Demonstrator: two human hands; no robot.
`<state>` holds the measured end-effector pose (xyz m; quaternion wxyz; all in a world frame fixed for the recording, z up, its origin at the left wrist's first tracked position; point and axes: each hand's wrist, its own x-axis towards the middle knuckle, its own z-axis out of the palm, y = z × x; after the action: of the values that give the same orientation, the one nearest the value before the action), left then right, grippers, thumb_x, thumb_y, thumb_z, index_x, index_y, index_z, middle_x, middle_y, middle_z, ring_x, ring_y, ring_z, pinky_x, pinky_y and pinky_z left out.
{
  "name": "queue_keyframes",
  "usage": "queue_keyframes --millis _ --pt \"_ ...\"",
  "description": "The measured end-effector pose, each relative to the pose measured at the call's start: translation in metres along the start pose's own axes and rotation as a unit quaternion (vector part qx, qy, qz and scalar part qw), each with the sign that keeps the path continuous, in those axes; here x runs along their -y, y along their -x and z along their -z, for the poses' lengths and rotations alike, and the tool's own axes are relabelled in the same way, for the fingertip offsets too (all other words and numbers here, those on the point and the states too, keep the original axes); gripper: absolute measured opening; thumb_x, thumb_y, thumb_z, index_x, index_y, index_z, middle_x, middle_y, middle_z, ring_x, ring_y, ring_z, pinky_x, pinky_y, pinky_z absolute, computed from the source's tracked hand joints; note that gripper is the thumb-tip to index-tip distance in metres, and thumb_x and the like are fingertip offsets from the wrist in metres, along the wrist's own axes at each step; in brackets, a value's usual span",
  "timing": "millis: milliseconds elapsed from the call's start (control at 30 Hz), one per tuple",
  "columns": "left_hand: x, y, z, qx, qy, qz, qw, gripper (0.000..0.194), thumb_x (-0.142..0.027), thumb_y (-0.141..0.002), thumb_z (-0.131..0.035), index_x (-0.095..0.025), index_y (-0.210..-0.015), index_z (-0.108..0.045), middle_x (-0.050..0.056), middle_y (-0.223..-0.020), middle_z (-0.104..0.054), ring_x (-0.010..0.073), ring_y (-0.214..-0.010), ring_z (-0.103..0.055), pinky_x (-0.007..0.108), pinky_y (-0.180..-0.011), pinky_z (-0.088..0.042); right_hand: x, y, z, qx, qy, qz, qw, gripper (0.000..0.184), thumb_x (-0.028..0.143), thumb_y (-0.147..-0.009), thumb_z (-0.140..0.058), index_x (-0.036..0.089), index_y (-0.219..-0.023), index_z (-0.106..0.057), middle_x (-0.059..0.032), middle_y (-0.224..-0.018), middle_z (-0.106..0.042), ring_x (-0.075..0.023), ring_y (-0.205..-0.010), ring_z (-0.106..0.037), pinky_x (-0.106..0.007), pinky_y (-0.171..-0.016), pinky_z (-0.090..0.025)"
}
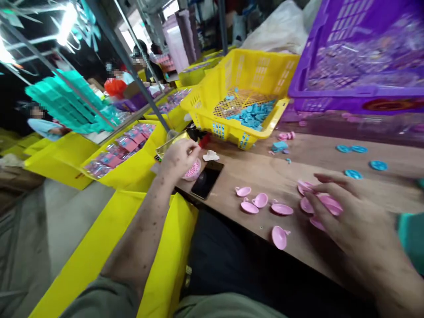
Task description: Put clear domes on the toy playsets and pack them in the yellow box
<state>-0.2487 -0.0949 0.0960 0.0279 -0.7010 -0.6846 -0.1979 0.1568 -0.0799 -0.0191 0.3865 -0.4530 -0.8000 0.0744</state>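
The left hand [179,159] is positioned over a tub of pink beads [192,171], fingers curled, thumb close to forefinger; whether anything is held cannot be determined. A downward knock at the rim could tip the tub and scatter beads over the adjacent phone [207,179]. The phone lies near the front edge of the worktable [238,165]; a forearm sweep could push it off. Right of it lie loose pink dishes [260,200]; the dish nearest the edge [279,237] could fall if brushed. The right hand [357,216] is partly open, fingers bent over a cluster of pink dishes [327,204]; a firm hold cannot be confirmed. Closing on overlapping dishes could trap two together or flick one toward the blue discs [378,165] beyond.
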Motion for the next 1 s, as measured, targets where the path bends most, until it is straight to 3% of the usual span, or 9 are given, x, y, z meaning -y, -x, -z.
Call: queue_keyframes --millis 100,200,333,433,633,833,933,1000 --pt "0.045 -0.009 0.008 0.093 -0.067 0.08 0.99 0.019 -0.023 -0.103 -0.069 -0.017 -0.11 -0.085 0.012 -0.117 -0.085 0.0274 -0.11 -0.076 0.036 -0.101 -0.055 0.009 0.012 0.016 0.009 -0.025 -0.029 0.999 0.041 0.066 -0.113 -0.055 0.034 -0.115 -0.08 -0.0117 -0.134 -0.081 -0.0354 -0.106 -0.082 -0.048 -0.076 -0.063" --pt "0.056 -0.012 -0.006 0.151 -0.058 0.064 0.985 0.018 -0.024 -0.096 -0.074 -0.02 -0.106 -0.088 0.009 -0.112 -0.087 0.0268 -0.106 -0.077 0.034 -0.096 -0.055 0.018 0.027 0.022 0.011 -0.03 -0.022 0.999 0.03 0.058 -0.111 -0.065 0.035 -0.118 -0.082 -0.0085 -0.119 -0.087 -0.0358 -0.099 -0.085 -0.047 -0.073 -0.067" --pt "0.05 -0.008 -0.013 0.166 -0.06 0.04 0.983 0.022 -0.027 -0.092 -0.07 -0.021 -0.101 -0.088 0.01 -0.11 -0.087 0.0294 -0.105 -0.076 0.033 -0.091 -0.053 0.032 0.043 0.026 -0.026 -0.104 0.002 0.994 0.014 0.037 -0.108 -0.074 0.032 -0.116 -0.085 -0.0063 -0.128 -0.085 -0.0322 -0.118 -0.083 -0.044 -0.091 -0.07" --pt "0.055 -0.01 -0.009 0.174 -0.076 0.029 0.981 0.023 -0.034 -0.089 -0.07 -0.02 -0.095 -0.086 0.008 -0.1 -0.085 0.0283 -0.097 -0.074 0.031 -0.083 -0.05 0.044 0.05 0.03 -0.037 -0.171 -0.009 0.985 0.011 0.026 -0.105 -0.078 0.03 -0.113 -0.085 -0.0063 -0.126 -0.085 -0.0268 -0.115 -0.084 -0.041 -0.099 -0.069" --pt "0.056 -0.017 -0.006 0.18 -0.056 0.066 0.98 0.006 -0.029 -0.074 -0.072 -0.025 -0.077 -0.075 -0.005 -0.073 -0.076 0.022 -0.081 -0.067 0.025 -0.074 -0.045 0.059 0.061 0.036 -0.066 -0.199 -0.022 0.977 0.006 0.021 -0.102 -0.084 0.026 -0.106 -0.084 -0.0078 -0.124 -0.086 -0.0243 -0.112 -0.084 -0.039 -0.103 -0.068" --pt "0.047 -0.013 0.007 0.17 -0.088 0.124 0.974 0.02 -0.042 -0.08 -0.075 -0.026 -0.07 -0.068 -0.007 -0.058 -0.064 0.0215 -0.073 -0.063 0.026 -0.067 -0.039 0.063 0.069 0.045 -0.06 -0.206 0.0 0.977 0.005 0.022 -0.104 -0.081 0.027 -0.106 -0.082 -0.008 -0.125 -0.086 -0.0241 -0.114 -0.084 -0.04 -0.101 -0.068" --pt "0.052 -0.012 0.008 0.169 -0.041 0.137 0.975 0.013 -0.034 -0.074 -0.074 -0.026 -0.083 -0.07 -0.007 -0.066 -0.072 0.0219 -0.076 -0.067 0.025 -0.07 -0.045 0.065 0.072 0.048 -0.068 -0.201 0.005 0.977 0.004 0.022 -0.104 -0.081 0.026 -0.105 -0.082 -0.0081 -0.125 -0.086 -0.0242 -0.114 -0.083 -0.041 -0.104 -0.067" --pt "0.06 -0.013 0.006 0.165 -0.02 0.116 0.979 0.025 -0.032 -0.07 -0.073 -0.026 -0.095 -0.075 -0.006 -0.073 -0.077 0.0231 -0.079 -0.069 0.025 -0.071 -0.046 0.066 0.075 0.05 -0.066 -0.198 0.004 0.978 0.004 0.023 -0.105 -0.08 0.026 -0.106 -0.082 -0.0087 -0.126 -0.085 -0.0247 -0.116 -0.083 -0.042 -0.105 -0.067"
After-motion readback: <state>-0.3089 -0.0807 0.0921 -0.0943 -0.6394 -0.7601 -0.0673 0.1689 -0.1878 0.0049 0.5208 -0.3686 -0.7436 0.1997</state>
